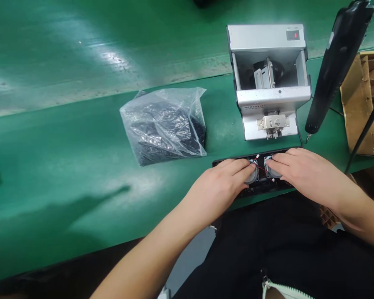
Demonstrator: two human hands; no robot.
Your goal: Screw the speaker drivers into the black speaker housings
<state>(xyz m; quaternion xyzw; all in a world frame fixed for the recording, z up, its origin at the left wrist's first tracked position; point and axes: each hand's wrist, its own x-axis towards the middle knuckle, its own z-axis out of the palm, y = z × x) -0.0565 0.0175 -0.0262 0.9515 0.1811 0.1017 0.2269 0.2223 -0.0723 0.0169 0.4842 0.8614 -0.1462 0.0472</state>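
Note:
A long black housing [220, 162] lies at the near edge of the green bench, with two round grey speaker units in it side by side, joined by thin red and white wires [261, 167]. My left hand [220, 187] rests on the left speaker unit [252, 177], fingers pressed together on it. My right hand [302, 170] lies over the right speaker unit [272, 172], fingers curled down onto it. Most of the housing is hidden under both hands.
A silver screw feeder machine [269, 79] stands just behind the housing. A black electric screwdriver [336, 66] hangs at the right, tip down. A clear bag of black parts [166, 124] lies to the left. A cardboard divider box [366, 104] is at the far right.

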